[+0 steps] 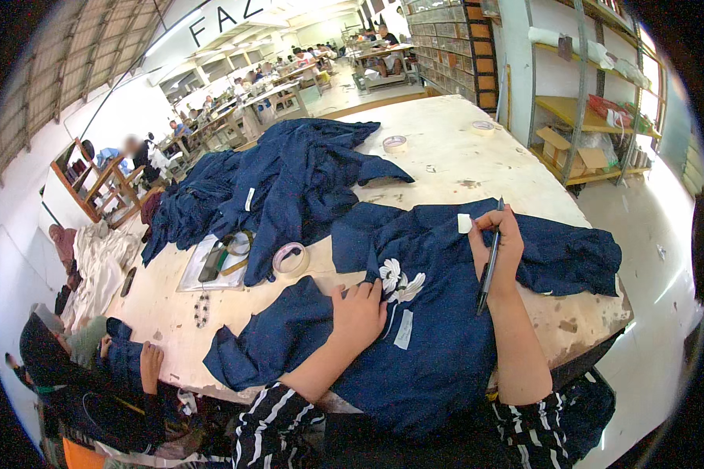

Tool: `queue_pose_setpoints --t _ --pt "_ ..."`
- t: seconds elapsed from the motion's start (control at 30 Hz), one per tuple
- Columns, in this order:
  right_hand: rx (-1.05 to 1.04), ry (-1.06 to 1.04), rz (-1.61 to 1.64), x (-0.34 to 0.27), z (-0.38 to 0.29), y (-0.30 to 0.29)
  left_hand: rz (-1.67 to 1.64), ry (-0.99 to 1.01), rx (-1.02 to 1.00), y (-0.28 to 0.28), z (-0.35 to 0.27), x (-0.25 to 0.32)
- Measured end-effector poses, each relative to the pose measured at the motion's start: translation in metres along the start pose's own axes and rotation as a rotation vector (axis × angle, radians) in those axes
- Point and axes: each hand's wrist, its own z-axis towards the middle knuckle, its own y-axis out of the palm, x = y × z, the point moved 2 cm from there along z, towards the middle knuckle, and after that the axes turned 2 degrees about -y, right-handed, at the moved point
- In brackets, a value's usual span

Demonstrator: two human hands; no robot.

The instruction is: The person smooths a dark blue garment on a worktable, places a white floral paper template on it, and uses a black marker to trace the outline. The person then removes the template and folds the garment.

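A navy garment [440, 363] with sleeves spread lies before me, its lower part hanging over the table's near edge. White floral embroidery [391, 274] and a paper strip with handwriting [404, 329] show on its front. My left hand [358, 311] rests palm down on the cloth beside the embroidery, fingers slightly apart and holding nothing. In my right hand [504, 249], above the garment's upper right part, is a dark pen [488, 278]. A small white tag or piece of tape [464, 223] is at that hand's thumb tip; whether it is pinched or lies on the cloth, I cannot tell.
A heap of navy garments [305, 164] covers the table's far left. Rolls of tape [290, 260] stand nearby, beside a plastic sleeve [188, 275] bearing a dark device [212, 262]. At left, a co-worker's hand [151, 363] touches navy cloth. Metal shelving [581, 111] stands right.
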Motion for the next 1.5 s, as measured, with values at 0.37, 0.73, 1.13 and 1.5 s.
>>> queue_pose_setpoints --t 0.37,0.73,1.13,1.5 --pt "-0.125 -0.062 -0.038 -0.006 -0.006 0.008 -0.129 0.041 0.003 0.015 -0.017 -0.003" --pt "-0.144 0.045 -0.010 -0.006 -0.009 0.010 -0.550 -0.287 0.272 0.004 0.038 -0.081" --pt "0.234 0.044 0.181 0.011 0.002 -0.008 -0.532 0.401 0.142 -0.045 0.083 0.005" --pt "0.598 0.248 0.567 0.040 0.012 -0.028 0.033 0.681 -0.002 0.001 0.007 0.067"
